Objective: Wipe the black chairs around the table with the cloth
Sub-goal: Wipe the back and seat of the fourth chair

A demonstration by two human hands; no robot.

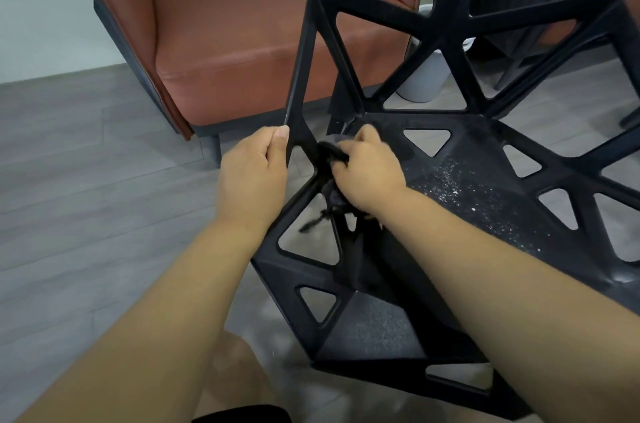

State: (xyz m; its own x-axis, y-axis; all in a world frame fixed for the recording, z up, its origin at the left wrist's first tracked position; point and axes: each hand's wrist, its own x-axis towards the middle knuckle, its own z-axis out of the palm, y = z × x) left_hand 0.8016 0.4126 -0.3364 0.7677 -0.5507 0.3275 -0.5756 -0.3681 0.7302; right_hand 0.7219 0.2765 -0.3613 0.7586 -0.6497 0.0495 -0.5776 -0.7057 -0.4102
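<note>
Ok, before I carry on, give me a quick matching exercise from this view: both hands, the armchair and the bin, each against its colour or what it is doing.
Things:
1. left hand
2. right hand
3. armchair
4. bin

States:
A. grey, on the floor behind the black chair
B. holds the cloth where seat meets back
C. grips the black chair's back frame
D. brown, at the upper left

Pairs: 1-C, 2-B, 3-D, 4-A

Bare grey floor (86,180) open to the left, brown armchair (221,41) blocking behind, black chair (485,152) struts crowding right, triangular gaps between them, grey bin (420,76) beyond.
</note>
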